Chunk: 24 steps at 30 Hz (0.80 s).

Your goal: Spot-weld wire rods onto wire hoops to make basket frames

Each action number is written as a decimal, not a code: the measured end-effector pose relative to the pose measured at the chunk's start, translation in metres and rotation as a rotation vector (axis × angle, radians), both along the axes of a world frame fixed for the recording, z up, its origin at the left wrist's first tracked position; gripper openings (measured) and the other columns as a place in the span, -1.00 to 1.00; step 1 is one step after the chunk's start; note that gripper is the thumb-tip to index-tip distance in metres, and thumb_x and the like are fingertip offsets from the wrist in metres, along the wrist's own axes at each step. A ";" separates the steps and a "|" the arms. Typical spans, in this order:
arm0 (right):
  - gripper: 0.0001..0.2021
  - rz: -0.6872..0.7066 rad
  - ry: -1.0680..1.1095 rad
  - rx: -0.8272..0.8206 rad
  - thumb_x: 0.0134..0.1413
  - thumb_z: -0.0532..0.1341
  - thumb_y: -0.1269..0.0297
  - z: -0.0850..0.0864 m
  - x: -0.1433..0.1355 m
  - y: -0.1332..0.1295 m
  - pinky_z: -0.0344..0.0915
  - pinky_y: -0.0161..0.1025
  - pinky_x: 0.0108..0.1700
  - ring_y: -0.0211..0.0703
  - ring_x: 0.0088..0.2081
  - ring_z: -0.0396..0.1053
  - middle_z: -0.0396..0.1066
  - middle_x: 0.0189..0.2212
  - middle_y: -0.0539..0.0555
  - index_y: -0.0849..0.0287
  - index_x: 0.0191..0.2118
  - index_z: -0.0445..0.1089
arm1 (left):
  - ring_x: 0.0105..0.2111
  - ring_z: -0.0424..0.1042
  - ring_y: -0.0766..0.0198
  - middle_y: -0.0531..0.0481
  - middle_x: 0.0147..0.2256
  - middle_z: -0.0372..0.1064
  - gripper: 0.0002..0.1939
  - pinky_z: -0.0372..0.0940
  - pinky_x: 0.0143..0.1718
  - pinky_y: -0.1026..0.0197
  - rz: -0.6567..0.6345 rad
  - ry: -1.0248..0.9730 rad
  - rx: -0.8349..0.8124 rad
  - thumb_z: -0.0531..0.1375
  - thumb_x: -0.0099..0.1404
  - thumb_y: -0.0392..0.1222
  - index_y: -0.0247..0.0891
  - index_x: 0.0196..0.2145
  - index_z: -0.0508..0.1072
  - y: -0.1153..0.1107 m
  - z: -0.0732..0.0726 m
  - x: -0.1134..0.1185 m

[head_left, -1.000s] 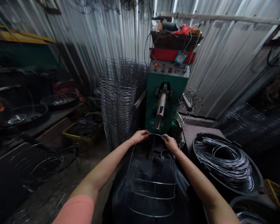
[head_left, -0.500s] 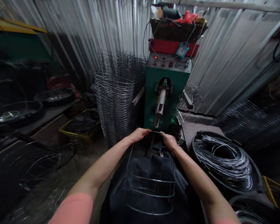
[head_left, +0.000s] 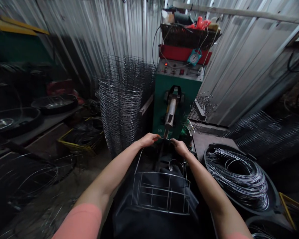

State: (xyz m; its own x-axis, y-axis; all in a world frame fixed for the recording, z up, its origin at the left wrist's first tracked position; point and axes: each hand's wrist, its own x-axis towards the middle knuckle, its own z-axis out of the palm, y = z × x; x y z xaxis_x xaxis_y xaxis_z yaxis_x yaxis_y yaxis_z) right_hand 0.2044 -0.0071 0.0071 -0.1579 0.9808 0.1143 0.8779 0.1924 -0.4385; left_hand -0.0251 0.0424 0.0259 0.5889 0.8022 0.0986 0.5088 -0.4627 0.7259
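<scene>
So a wire basket frame [head_left: 161, 192] is held out in front, between both forearms. Its top wire is pinched at the far end by the left hand [head_left: 148, 139] and the right hand [head_left: 179, 147], both closed on the wire, close together but not touching. The frame's long axis runs away from the body, the ringed part hanging nearer the chest and the gripped loop pointed at the green welding machine [head_left: 175, 99]. The machine's electrode arm [head_left: 169, 114] sits just beyond the knuckles, maybe slightly nearer the left hand. Room is tight: a tall stack of finished frames [head_left: 120, 113] stands just left of the left hand, and a tub of coiled wire [head_left: 239, 176] lies right of the right forearm. Straight ahead and above the hands it's open.
</scene>
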 end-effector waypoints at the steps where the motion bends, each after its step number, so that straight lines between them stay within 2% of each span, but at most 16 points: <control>1: -0.70 0.005 0.016 0.004 0.14 0.02 0.29 -0.001 0.001 0.001 0.24 -0.30 -0.27 -0.06 -0.23 0.41 0.48 -0.27 0.10 0.05 -0.05 0.38 | -0.16 0.39 0.25 -0.01 -0.18 0.47 -0.70 0.19 -0.04 0.25 0.001 -0.012 -0.012 0.08 0.17 -0.24 -0.27 -0.15 0.47 0.001 -0.001 0.000; 9: -0.71 0.030 0.083 0.019 0.14 0.02 0.27 -0.003 -0.001 0.003 0.26 -0.29 -0.24 -0.10 -0.24 0.41 0.48 -0.28 0.07 0.07 -0.08 0.39 | -0.22 0.40 0.21 -0.07 -0.24 0.47 -0.73 0.25 -0.11 0.20 0.010 -0.089 -0.024 0.08 0.17 -0.25 -0.36 -0.21 0.48 0.004 -0.007 0.003; 17: -0.75 0.027 0.113 -0.008 0.15 0.02 0.21 0.003 0.000 -0.001 0.21 -0.33 -0.34 -0.11 -0.34 0.39 0.47 -0.39 0.05 0.08 -0.18 0.42 | -0.22 0.38 0.26 -0.01 -0.24 0.47 -0.71 0.20 -0.13 0.29 -0.007 -0.019 -0.054 0.07 0.17 -0.23 -0.30 -0.17 0.46 0.008 -0.007 0.002; 24: -0.77 0.010 0.070 -0.020 0.14 0.01 0.25 0.005 -0.002 -0.002 0.16 -0.36 -0.37 -0.17 -0.39 0.35 0.43 -0.44 0.05 0.13 -0.25 0.40 | -0.32 0.39 0.29 0.02 -0.33 0.47 -0.72 0.22 -0.24 0.33 0.000 -0.047 -0.067 0.12 0.13 -0.15 -0.27 -0.22 0.49 0.009 -0.007 0.001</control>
State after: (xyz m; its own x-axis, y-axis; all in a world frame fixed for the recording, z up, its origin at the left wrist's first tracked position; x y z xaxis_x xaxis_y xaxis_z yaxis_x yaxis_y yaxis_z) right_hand 0.2024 -0.0090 0.0117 -0.1605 0.9813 0.1059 0.8429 0.1921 -0.5026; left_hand -0.0243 0.0515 0.0191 0.5850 0.8077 0.0728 0.4731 -0.4128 0.7783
